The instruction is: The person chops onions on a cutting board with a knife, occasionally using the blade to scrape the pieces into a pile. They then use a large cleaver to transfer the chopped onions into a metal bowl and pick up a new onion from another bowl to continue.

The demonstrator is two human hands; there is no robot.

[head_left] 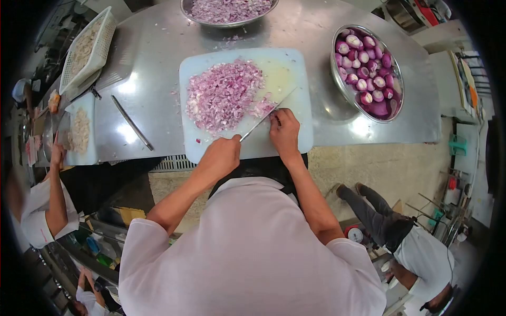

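Note:
My left hand (pixel 222 156) is closed around the handle of a kitchen knife (pixel 256 126). Its blade slants up and to the right across a pale cutting board (pixel 245 150). Against the blade's right side, my right hand (pixel 285 130) has its fingers curled and pressed together; what lies under the fingertips is mostly hidden. A small heap of chopped red onion (pixel 262 107) sits just left of the blade. Beyond it, a large pile of diced red onion (pixel 224 94) covers the board's left half. Wet, yellowish board surface shows at the upper right.
Peeled red onions fill a metal bowl (pixel 338 68) on the right. Another steel bowl (pixel 232 23) of diced onion stands at the back. A metal rod (pixel 132 124) lies left of the board, near a white basket (pixel 100 47). Co-workers (pixel 45 210) (pixel 421 253) are at both sides.

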